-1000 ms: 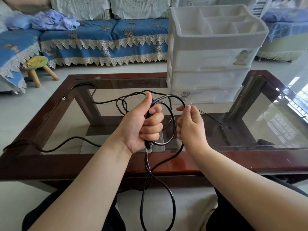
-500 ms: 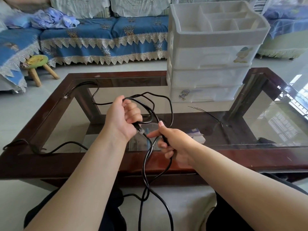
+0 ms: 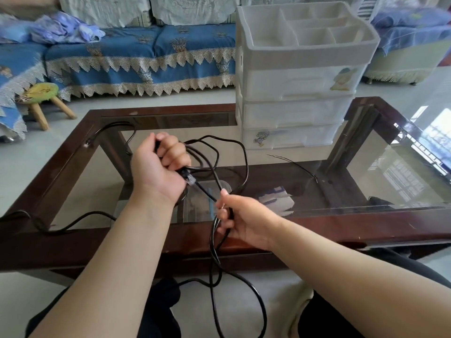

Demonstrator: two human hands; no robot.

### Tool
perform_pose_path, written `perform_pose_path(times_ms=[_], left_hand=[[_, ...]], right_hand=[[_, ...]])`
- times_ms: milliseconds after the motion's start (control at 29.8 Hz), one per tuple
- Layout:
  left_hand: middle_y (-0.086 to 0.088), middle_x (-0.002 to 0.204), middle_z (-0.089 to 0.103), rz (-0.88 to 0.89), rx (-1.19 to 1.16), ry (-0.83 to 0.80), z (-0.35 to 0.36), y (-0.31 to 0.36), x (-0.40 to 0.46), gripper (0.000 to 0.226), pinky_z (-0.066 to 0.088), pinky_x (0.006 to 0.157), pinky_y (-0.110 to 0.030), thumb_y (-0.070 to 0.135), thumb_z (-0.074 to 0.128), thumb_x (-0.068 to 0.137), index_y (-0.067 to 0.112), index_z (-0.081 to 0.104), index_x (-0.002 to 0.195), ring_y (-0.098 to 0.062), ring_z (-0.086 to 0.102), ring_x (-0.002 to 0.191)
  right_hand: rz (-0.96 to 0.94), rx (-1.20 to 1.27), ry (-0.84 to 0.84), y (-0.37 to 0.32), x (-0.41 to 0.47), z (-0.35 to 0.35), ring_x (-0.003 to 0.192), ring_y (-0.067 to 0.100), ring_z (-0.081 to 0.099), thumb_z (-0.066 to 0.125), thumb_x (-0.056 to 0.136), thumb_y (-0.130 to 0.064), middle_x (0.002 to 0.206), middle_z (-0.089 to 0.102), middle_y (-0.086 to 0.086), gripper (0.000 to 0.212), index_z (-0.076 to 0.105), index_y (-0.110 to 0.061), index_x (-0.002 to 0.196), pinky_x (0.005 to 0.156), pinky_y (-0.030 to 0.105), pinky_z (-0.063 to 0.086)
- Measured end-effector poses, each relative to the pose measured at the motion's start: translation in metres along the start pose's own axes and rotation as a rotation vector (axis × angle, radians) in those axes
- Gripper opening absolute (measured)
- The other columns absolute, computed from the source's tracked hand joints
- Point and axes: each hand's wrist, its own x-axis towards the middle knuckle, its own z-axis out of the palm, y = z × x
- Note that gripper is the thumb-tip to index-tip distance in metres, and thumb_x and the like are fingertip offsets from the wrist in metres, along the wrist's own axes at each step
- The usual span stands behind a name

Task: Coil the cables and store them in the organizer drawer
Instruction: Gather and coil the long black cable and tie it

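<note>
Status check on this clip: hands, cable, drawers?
Left hand grips coiled loops of black cable. Right hand grips the trailing length. Organizer drawers all closed; nothing stored.

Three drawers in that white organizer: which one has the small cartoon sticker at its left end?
The bottom drawer, the one sitting nearest the glass table. The top drawer has its sticker at the right end, and the middle drawer shows none.

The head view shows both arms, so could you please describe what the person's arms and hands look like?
Both forearms are bare, with no sleeves in view. The left hand and right hand wear no gloves, rings, watch or bracelets that I can see. Fingernails look short and unpainted.
</note>
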Motion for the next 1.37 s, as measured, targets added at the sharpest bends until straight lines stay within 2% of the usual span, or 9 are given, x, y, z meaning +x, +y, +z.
perform_pose_path(times_ms=[101, 235, 302, 436, 570, 704, 972, 1273, 1374], left_hand=[[0.009, 0.052, 0.03, 0.075, -0.178, 0.122, -0.01, 0.017, 0.01, 0.034, 0.021, 0.034, -0.019, 0.016, 0.031, 0.096, 0.018, 0.039, 0.063, -0.006, 0.023, 0.037], [0.009, 0.052, 0.032, 0.141, -0.115, 0.158, -0.014, 0.022, 0.011, 0.032, 0.022, 0.037, -0.019, 0.017, 0.031, 0.097, 0.018, 0.039, 0.066, -0.007, 0.024, 0.039], [0.009, 0.051, 0.033, 0.131, 0.097, 0.115, -0.01, 0.014, 0.009, 0.036, 0.021, 0.038, -0.019, 0.024, 0.03, 0.102, 0.019, 0.039, 0.067, -0.006, 0.024, 0.04], [0.006, 0.05, 0.044, 0.116, 0.66, -0.083, -0.002, -0.003, 0.001, 0.041, 0.022, 0.04, -0.019, 0.032, 0.027, 0.105, 0.017, 0.038, 0.068, -0.007, 0.031, 0.042], [-0.002, 0.067, 0.063, 0.136, 1.104, -0.177, -0.001, -0.016, -0.012, 0.04, 0.049, 0.051, -0.026, 0.03, 0.026, 0.106, 0.016, 0.044, 0.073, -0.016, 0.058, 0.062], [-0.007, 0.083, 0.067, 0.003, 1.4, -0.26, -0.003, -0.02, -0.018, 0.046, 0.058, 0.072, -0.034, 0.032, 0.027, 0.106, 0.006, 0.058, 0.085, -0.019, 0.065, 0.083], [0.001, 0.057, 0.049, -0.265, 1.521, -0.317, -0.013, -0.022, -0.027, 0.04, 0.039, 0.044, -0.025, 0.037, 0.029, 0.105, 0.013, 0.048, 0.08, -0.012, 0.047, 0.047], [-0.002, 0.046, 0.038, -0.483, 1.6, -0.387, -0.008, -0.023, -0.029, 0.041, 0.018, 0.038, -0.017, 0.03, 0.033, 0.103, 0.013, 0.048, 0.069, -0.012, 0.023, 0.035], [0.003, 0.048, 0.028, -0.642, 1.505, -0.398, -0.008, -0.022, -0.032, 0.042, 0.013, 0.035, -0.013, 0.037, 0.032, 0.103, 0.014, 0.046, 0.072, -0.006, 0.016, 0.034]], right_hand=[[-0.005, 0.066, -0.059, 0.016, -0.005, 0.007, 0.059, 0.014, 0.048, 0.048, 0.098, -0.028, 0.068, 0.049, 0.001, 0.015, 0.054, -0.015, 0.095, 0.069, 0.033, 0.048], [-0.233, -0.236, 0.358, 0.023, 0.004, 0.005, 0.042, 0.006, 0.041, 0.049, 0.097, -0.015, 0.063, 0.053, 0.002, 0.009, 0.049, -0.016, 0.089, 0.046, 0.021, 0.037], [-0.3, -0.644, 0.462, 0.014, 0.006, -0.001, 0.042, 0.003, 0.044, 0.049, 0.096, -0.02, 0.063, 0.06, -0.002, 0.013, 0.052, -0.019, 0.083, 0.049, 0.021, 0.036], [-0.425, -1.388, 0.452, -0.008, -0.004, -0.001, 0.079, 0.025, 0.06, 0.045, 0.096, -0.026, 0.088, 0.067, 0.005, 0.016, 0.058, -0.017, 0.098, 0.062, 0.029, 0.04], [-0.567, -1.771, 0.328, -0.019, -0.012, 0.007, 0.091, 0.03, 0.06, 0.039, 0.1, -0.028, 0.099, 0.065, 0.006, 0.023, 0.056, -0.017, 0.111, 0.064, 0.033, 0.04], [-0.697, -1.901, 0.172, -0.026, -0.016, 0.01, 0.089, 0.027, 0.062, 0.041, 0.099, -0.029, 0.1, 0.065, 0.001, 0.02, 0.054, -0.02, 0.112, 0.061, 0.034, 0.042], [-0.851, -1.825, 0.087, -0.037, -0.037, 0.014, 0.079, 0.031, 0.059, 0.041, 0.098, -0.037, 0.083, 0.064, 0.006, 0.026, 0.058, -0.018, 0.101, 0.06, 0.031, 0.029], [-0.699, -1.842, 0.151, -0.046, -0.045, 0.011, 0.073, 0.015, 0.05, 0.049, 0.086, -0.06, 0.074, 0.059, -0.005, 0.035, 0.059, -0.028, 0.097, 0.059, 0.031, 0.031], [-0.485, -1.788, 0.164, -0.061, -0.044, -0.007, 0.08, 0.015, 0.056, 0.061, 0.083, -0.045, 0.075, 0.055, -0.012, 0.02, 0.054, -0.027, 0.088, 0.06, 0.031, 0.039]])
